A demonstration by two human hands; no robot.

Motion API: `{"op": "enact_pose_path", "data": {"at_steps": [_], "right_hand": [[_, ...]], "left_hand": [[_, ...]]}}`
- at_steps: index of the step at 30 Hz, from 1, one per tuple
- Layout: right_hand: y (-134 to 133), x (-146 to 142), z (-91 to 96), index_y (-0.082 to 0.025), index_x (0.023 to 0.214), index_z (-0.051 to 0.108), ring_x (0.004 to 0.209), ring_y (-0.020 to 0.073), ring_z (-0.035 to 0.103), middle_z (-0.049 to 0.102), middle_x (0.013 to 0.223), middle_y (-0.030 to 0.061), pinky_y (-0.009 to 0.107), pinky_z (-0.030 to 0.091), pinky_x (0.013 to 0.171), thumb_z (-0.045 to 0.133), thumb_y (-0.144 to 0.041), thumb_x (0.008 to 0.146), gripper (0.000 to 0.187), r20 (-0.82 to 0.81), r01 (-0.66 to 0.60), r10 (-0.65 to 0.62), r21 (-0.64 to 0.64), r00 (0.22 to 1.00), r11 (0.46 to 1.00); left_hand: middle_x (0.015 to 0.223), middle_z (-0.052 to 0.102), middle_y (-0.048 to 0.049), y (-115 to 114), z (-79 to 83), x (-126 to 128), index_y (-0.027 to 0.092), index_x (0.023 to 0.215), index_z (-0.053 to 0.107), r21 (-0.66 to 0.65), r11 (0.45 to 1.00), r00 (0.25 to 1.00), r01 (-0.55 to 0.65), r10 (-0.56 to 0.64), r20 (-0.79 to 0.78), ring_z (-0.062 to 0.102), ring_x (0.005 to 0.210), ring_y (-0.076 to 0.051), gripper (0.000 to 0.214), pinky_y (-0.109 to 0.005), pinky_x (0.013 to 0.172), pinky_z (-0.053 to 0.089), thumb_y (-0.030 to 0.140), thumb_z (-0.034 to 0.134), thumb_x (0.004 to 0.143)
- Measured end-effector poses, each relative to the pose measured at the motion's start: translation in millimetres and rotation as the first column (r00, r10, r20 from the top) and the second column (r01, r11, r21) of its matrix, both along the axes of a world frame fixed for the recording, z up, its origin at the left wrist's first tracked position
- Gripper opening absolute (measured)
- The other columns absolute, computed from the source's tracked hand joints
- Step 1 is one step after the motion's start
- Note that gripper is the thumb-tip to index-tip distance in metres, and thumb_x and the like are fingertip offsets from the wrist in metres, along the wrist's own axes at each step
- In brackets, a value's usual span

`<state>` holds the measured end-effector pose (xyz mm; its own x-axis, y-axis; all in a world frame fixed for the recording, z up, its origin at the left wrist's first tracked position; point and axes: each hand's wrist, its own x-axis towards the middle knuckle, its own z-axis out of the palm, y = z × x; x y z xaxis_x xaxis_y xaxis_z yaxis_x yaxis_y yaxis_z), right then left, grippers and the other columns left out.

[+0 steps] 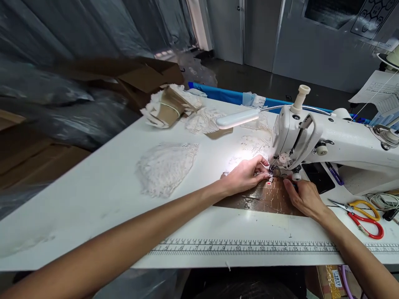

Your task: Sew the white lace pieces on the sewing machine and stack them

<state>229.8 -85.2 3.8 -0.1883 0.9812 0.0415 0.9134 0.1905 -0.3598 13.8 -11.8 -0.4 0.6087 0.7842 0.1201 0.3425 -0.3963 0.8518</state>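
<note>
My left hand (246, 176) reaches to the needle area of a white sewing machine (330, 137), fingers pinched on a small piece of lace or fabric (269, 178) at the presser foot. My right hand (304, 196) lies just right of the needle on a brown patterned mat (262, 199), its fingers curled down against it. What the right fingers hold, if anything, is hidden. A small lamp (238, 118) lights the spot.
A heap of white lace (165, 168) lies mid-table, more lace and a cardboard-wrapped bundle (170, 109) at the back. Red-handled scissors (368, 224) and yellow-handled snips (363, 206) lie at right. A ruler strip (249, 247) runs along the front edge. Cardboard boxes (131, 79) stand left.
</note>
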Motion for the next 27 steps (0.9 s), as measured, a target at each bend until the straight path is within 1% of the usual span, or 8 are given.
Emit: {"op": "enact_pose_path", "data": {"at_steps": [2, 4, 7, 10, 17, 20, 23, 27], "right_hand": [[6, -7, 1.2, -0.018, 0.092, 0.061, 0.066, 0.0236, 0.065, 0.068, 0.071, 0.0072, 0.029, 0.037, 0.057, 0.033, -0.039, 0.102, 0.037, 0.15, 0.003, -0.002, -0.005, 0.989, 1.0], [11, -13, 1.5, -0.017, 0.091, 0.064, 0.067, 0.0231, 0.066, 0.071, 0.076, 0.0086, 0.028, 0.034, 0.055, 0.035, -0.039, 0.103, 0.039, 0.262, 0.004, -0.007, 0.012, 0.965, 1.0], [14, -19, -1.2, -0.017, 0.099, 0.067, 0.068, 0.0229, 0.067, 0.073, 0.085, 0.0089, 0.028, 0.032, 0.053, 0.04, -0.041, 0.103, 0.036, 0.328, -0.032, 0.013, 0.051, 0.945, 0.998], [17, -20, -6.8, -0.019, 0.104, 0.066, 0.066, 0.0231, 0.066, 0.073, 0.083, 0.0075, 0.028, 0.031, 0.052, 0.042, -0.044, 0.103, 0.035, 0.333, -0.066, 0.031, 0.095, 0.943, 0.993], [28, -23, -17.3, -0.018, 0.097, 0.063, 0.063, 0.0228, 0.064, 0.07, 0.077, 0.009, 0.027, 0.033, 0.051, 0.034, -0.05, 0.103, 0.044, 0.266, -0.093, 0.048, 0.159, 0.963, 0.983], [29, -24, -20.5, -0.019, 0.098, 0.062, 0.066, 0.0222, 0.063, 0.069, 0.078, 0.0086, 0.027, 0.037, 0.055, 0.034, -0.05, 0.104, 0.043, 0.223, -0.099, 0.056, 0.187, 0.973, 0.977], [28, -24, -23.4, -0.019, 0.098, 0.061, 0.064, 0.0214, 0.062, 0.068, 0.074, 0.007, 0.026, 0.038, 0.056, 0.035, -0.05, 0.103, 0.041, 0.204, -0.068, 0.027, 0.195, 0.979, 0.978], [29, -25, -25.9, -0.018, 0.1, 0.06, 0.067, 0.0222, 0.063, 0.068, 0.078, 0.0079, 0.027, 0.04, 0.059, 0.035, -0.048, 0.103, 0.038, 0.206, -0.092, 0.048, 0.21, 0.977, 0.973]], "left_hand": [[0.084, 0.071, -0.0001, 0, -0.1, -1, 0.02, 0.094, 0.046, -0.062, 0.998, 1.0, 0.001, 0.0, 0.015, 0.066, 0.076, -0.014, 0.014, -0.025, 0.067, 0.049, 0.028, 0.056, 0.088], [0.083, 0.069, 0.0005, 1, -1.7, -1, 0.02, 0.096, 0.046, -0.101, 0.995, 1.0, 0.005, -0.003, 0.021, 0.065, 0.075, -0.013, 0.015, -0.024, 0.066, 0.05, 0.029, 0.055, 0.088], [0.081, 0.068, 0.0014, 4, -6.5, -1, 0.021, 0.1, 0.046, -0.076, 0.997, 1.0, 0.006, -0.004, 0.024, 0.065, 0.073, -0.013, 0.015, -0.024, 0.064, 0.05, 0.029, 0.053, 0.089], [0.082, 0.068, 0.0009, 6, -12.6, -1, 0.021, 0.103, 0.046, -0.005, 1.0, 0.999, 0.012, -0.012, 0.048, 0.066, 0.074, -0.014, 0.016, -0.024, 0.064, 0.051, 0.028, 0.052, 0.089], [0.086, 0.071, -0.0008, 8, -20.5, -2, 0.021, 0.112, 0.044, 0.123, 0.992, 0.998, 0.003, -0.011, 0.061, 0.069, 0.079, -0.015, 0.025, -0.024, 0.067, 0.052, 0.02, 0.048, 0.088], [0.083, 0.07, 0.0001, 7, -18.5, -2, 0.021, 0.112, 0.045, 0.13, 0.991, 0.999, -0.011, 0.004, 0.054, 0.068, 0.076, -0.015, 0.024, -0.023, 0.065, 0.051, 0.022, 0.049, 0.088], [0.08, 0.07, 0.0004, 5, -14.6, -2, 0.02, 0.113, 0.045, 0.123, 0.992, 1.0, -0.012, 0.01, 0.019, 0.068, 0.074, -0.015, 0.025, -0.024, 0.063, 0.051, 0.026, 0.049, 0.089], [0.084, 0.07, -0.0002, 4, -12.0, -2, 0.02, 0.113, 0.045, 0.133, 0.991, 1.0, -0.02, 0.021, -0.006, 0.068, 0.076, -0.016, 0.026, -0.025, 0.066, 0.051, 0.021, 0.047, 0.087]]}}
